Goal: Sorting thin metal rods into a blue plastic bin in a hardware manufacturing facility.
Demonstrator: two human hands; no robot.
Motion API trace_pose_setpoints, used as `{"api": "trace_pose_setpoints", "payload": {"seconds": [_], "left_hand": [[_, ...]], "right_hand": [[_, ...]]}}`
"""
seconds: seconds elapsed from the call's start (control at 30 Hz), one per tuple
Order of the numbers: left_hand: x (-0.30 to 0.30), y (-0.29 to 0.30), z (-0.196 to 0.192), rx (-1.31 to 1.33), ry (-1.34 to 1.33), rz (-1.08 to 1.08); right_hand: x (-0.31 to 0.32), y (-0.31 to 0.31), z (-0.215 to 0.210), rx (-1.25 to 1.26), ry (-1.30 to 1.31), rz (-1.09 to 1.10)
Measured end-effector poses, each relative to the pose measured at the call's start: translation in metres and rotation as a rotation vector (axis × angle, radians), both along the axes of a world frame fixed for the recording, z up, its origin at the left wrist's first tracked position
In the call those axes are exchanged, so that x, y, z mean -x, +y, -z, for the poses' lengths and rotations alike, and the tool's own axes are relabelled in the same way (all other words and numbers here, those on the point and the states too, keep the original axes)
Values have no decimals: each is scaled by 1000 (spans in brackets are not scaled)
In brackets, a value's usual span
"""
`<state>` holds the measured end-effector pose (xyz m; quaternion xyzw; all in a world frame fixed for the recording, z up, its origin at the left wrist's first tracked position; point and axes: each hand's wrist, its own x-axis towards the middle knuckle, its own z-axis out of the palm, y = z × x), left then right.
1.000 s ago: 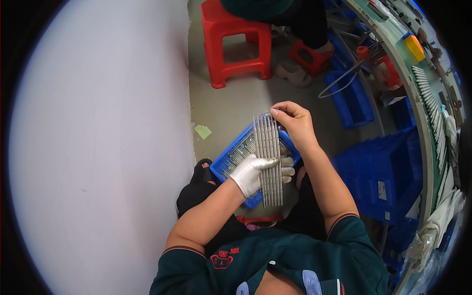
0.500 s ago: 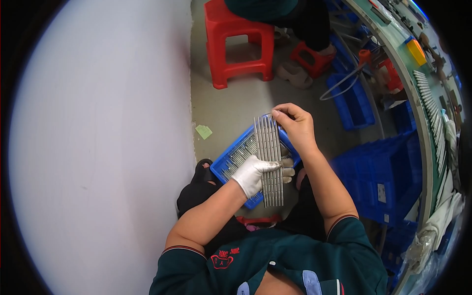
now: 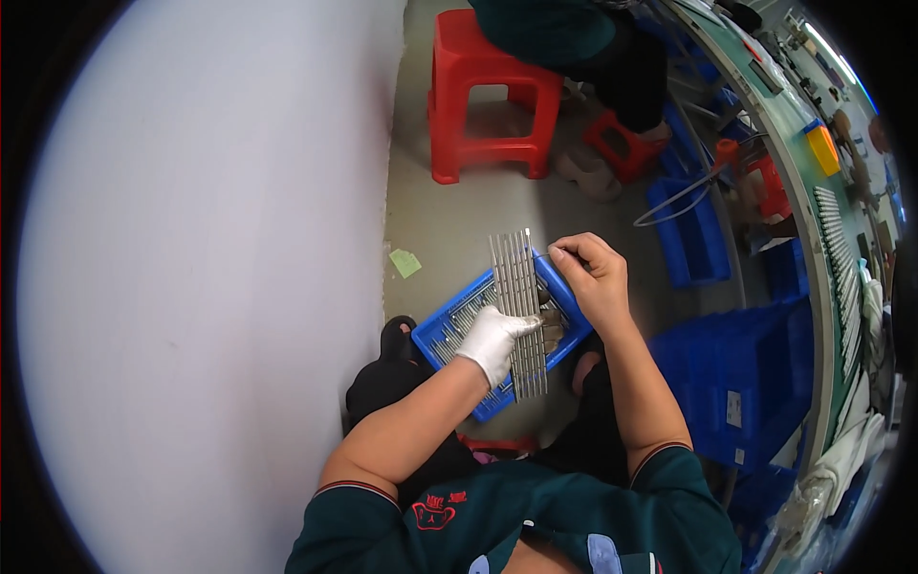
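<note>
My left hand, in a white glove, grips a flat row of long thin metal rods held side by side over a blue tray on my lap. My bare right hand is beside the top right of the rods, thumb and forefinger pinched together at the row's right edge. Whether a single rod is between those fingers is too small to tell. The tray holds more grey rods under the row.
A pale wall fills the left. A red plastic stool stands ahead, with another person seated beyond it. Blue crates are stacked at my right. A curved green workbench with tools runs along the right edge.
The rods and both hands have stayed almost where they were; my right hand's fingers have shifted slightly at the row's upper right edge.
</note>
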<state>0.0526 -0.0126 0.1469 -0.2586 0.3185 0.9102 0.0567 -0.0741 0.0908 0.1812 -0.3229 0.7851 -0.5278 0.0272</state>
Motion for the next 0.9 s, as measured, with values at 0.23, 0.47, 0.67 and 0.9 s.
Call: {"api": "trace_pose_setpoints", "payload": {"seconds": [0.23, 0.47, 0.67, 0.9], "left_hand": [[0, -2, 3, 31, 0, -24], [1, 0, 2, 67, -8, -52], [1, 0, 9, 119, 26, -53], [5, -3, 2, -16, -6, -38]], "right_hand": [[-2, -5, -2, -11, 120, -29], [-5, -12, -3, -73, 636, -63], [-6, -13, 2, -99, 608, -68], [-9, -10, -10, 48, 513, -37]]}}
